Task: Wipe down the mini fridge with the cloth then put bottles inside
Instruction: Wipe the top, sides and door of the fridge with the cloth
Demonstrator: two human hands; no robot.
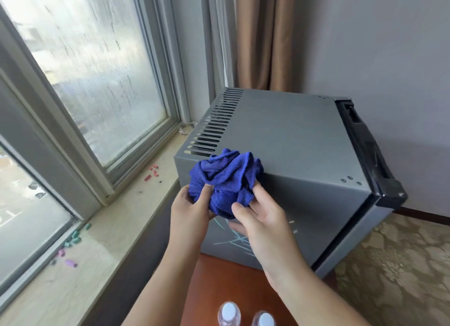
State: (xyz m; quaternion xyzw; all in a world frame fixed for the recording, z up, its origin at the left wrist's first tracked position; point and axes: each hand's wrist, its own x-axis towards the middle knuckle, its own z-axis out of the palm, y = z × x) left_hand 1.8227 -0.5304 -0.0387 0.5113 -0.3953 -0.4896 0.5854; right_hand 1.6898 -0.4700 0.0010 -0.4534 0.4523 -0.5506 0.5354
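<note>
The left hand [192, 204] and right hand [263, 223] both grip the bunched blue cloth [226, 179], held at the fridge [292, 135] edge just beyond the fingers. It is best folded into a flat pad before pressing firmly over the scribbles [233, 240] just under the hands. The bottles [229, 313] stand behind the wrists.

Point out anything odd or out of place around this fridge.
Pale scribbles, like chalk lines, mark the near side of the fridge, below the cloth. Small coloured bits lie scattered along the windowsill. The window glass looks streaky. Nothing else stands out.
</note>
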